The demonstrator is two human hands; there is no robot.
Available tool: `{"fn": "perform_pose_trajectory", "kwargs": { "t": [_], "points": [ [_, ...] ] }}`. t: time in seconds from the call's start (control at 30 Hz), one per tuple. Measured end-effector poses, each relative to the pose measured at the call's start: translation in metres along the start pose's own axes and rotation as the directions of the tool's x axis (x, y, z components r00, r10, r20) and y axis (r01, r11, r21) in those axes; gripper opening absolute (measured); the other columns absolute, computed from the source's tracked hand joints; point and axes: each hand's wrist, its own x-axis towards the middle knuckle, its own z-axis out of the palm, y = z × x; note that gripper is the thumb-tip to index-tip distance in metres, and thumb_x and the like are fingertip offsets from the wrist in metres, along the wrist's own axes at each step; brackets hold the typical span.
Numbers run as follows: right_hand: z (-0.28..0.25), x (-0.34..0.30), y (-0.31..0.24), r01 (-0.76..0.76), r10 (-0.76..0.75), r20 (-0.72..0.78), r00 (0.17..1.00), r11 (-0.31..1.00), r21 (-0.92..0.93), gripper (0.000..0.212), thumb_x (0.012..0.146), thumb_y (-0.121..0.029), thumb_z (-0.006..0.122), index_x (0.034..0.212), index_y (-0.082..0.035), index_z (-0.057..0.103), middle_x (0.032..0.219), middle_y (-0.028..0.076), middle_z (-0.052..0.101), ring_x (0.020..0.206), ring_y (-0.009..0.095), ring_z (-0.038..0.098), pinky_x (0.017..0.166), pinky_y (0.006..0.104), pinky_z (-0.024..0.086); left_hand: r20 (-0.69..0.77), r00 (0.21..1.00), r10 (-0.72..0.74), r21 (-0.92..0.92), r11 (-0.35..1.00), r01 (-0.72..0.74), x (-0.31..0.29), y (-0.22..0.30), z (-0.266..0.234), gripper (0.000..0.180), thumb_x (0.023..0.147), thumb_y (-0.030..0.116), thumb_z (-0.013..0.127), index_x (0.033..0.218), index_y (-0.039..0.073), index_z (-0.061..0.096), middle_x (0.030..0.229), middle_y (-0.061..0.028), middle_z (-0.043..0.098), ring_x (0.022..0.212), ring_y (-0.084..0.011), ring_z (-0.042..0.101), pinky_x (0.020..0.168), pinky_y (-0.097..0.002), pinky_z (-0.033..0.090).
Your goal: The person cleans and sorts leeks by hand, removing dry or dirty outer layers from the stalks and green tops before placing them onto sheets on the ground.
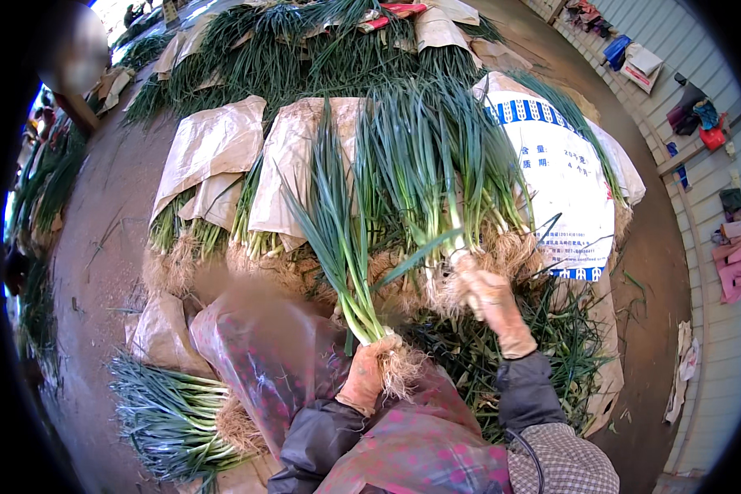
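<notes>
My left hand, in an orange-tan glove, is closed around the white lower stems of a small bunch of green onions. Their pale, stringy roots stick out to the right of the fist, and the leaves point up and away. My right hand, gloved alike, is at the root end of a large heap of green onions. Its fingers are motion-blurred and meet a white stem base there; whether they grip it does not show.
Pale sacks and a white printed sack lie over the heap. Loose trimmed leaves cover the ground by my right arm. A bundle of green onions lies at lower left. Beyond are more rows; a corrugated wall stands right.
</notes>
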Motion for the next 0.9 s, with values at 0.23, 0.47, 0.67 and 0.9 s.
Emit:
{"fn": "perform_pose_trajectory", "kwargs": {
  "t": [0.23,0.47,0.67,0.9],
  "points": [
    [-0.034,-0.009,0.056,0.241,-0.262,-0.012,0.965,0.901,-0.362,0.024,0.096,-0.019,0.059,0.089,0.003,0.067,0.065,0.0,0.06,0.053,0.01,0.055,0.046,0.0222,0.041,0.106,0.994,-0.004,0.006,1.0,0.003,-0.004,0.004,0.021,0.022,0.087,0.011,0.06,0.105,0.0,0.06,0.079,-0.0074,0.062,0.06,-0.0155,0.056,0.053,-0.0296,0.048],
    [-0.008,-0.025,0.04,0.27,-0.207,0.192,0.959,0.874,-0.405,0.028,0.095,-0.025,0.059,0.105,0.001,0.063,0.078,0.008,0.066,0.059,0.014,0.061,0.054,0.0262,0.049,0.173,0.981,-0.086,0.101,0.992,0.069,-0.03,0.018,0.056,0.04,0.088,0.017,0.058,0.122,-0.006,0.057,0.066,-0.002,0.055,0.054,-0.0131,0.052,0.05,-0.0277,0.044],
    [-0.028,0.049,0.138,-0.284,0.267,-0.101,0.958,0.85,-0.444,0.043,0.091,-0.041,0.062,0.104,-0.001,0.059,0.083,0.015,0.066,0.073,0.028,0.064,0.064,0.0355,0.05,0.111,0.989,-0.097,0.106,0.991,0.086,-0.013,0.003,0.035,0.034,0.091,0.015,0.055,0.118,-0.005,0.06,0.07,-0.0044,0.057,0.056,-0.0156,0.055,0.054,-0.0319,0.05],
    [0.013,-0.026,0.021,0.444,-0.759,0.155,0.632,0.191,-0.876,0.014,0.091,-0.016,0.058,0.091,-0.004,0.066,0.084,0.005,0.071,0.061,0.016,0.064,0.051,0.0258,0.051,0.3,0.944,-0.139,-0.02,0.988,0.151,-0.03,0.025,0.052,0.048,0.091,0.013,0.053,0.136,-0.005,0.046,0.07,0.0008,0.054,0.055,-0.0094,0.05,0.053,-0.0251,0.042]
  ]
}}
